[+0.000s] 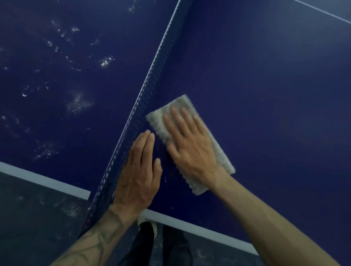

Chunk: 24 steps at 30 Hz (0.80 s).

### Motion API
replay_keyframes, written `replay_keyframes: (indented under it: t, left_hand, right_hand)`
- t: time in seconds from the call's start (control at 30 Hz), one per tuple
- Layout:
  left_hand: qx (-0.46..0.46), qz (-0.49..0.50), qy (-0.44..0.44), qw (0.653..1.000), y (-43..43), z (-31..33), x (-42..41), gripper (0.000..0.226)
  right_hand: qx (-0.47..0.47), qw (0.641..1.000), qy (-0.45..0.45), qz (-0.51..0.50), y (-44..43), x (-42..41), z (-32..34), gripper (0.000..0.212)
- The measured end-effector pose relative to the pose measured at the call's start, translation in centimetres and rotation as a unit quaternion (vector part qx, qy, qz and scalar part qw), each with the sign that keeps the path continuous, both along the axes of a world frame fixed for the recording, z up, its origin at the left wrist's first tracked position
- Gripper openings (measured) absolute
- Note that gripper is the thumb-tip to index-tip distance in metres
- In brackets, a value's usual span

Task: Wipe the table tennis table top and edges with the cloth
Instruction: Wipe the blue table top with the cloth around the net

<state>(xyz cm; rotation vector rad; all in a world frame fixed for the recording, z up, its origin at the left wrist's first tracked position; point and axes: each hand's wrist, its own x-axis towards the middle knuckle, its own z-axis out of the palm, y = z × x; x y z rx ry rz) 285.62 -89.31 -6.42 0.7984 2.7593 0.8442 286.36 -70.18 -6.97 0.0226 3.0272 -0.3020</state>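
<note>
Beside the net (154, 74), right hand (190, 146) flat on cloth (182, 104) — left hand (139, 178) on table (279, 88)

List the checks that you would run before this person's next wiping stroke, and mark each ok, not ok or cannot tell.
1. Right hand lies flat on the cloth: ok.
2. Cloth lies spread on the table top: ok.
3. Left hand is out of the cloth's way: ok, it lies apart from the cloth, beside the net.
4. Half beyond the net is clean: not ok, white smudges show there.
5. Cloth is damp enough: cannot tell.
</note>
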Motion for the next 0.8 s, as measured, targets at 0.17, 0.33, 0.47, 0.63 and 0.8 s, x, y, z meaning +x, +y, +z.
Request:
replay_keyframes:
  t: [0.17, 0.33, 0.47, 0.63, 0.8]
  left_hand:
    - [-0.02, -0.046, 0.024, 0.998, -1.6, 0.2, 0.7, 0.056]
    - [-0.035, -0.054, 0.029, 0.998, -2.5, 0.1, 1.3, 0.055]
    - [-0.062, -0.081, 0.058, 0.993, -3.2, -0.8, 1.6, 0.055]
    - [-0.092, -0.112, 0.082, 0.986, -3.5, -1.2, 1.8, 0.055]
    - [-0.099, -0.112, 0.083, 0.985, -3.2, -1.2, 1.9, 0.052]
  right_hand:
    - [-0.002, 0.998, -0.021, 0.053, -0.4, 6.9, 0.2, 0.067]
    - [0.046, 0.986, -0.044, -0.154, 4.7, 6.0, 1.7, 0.066]
    - [0.042, 0.985, -0.042, -0.163, 0.8, 3.6, 0.8, 0.069]
    - [0.021, 0.996, -0.037, -0.079, -0.3, 10.1, 0.5, 0.066]
    - [0.066, 0.959, -0.113, -0.25, 1.5, 16.1, 2.6, 0.065]
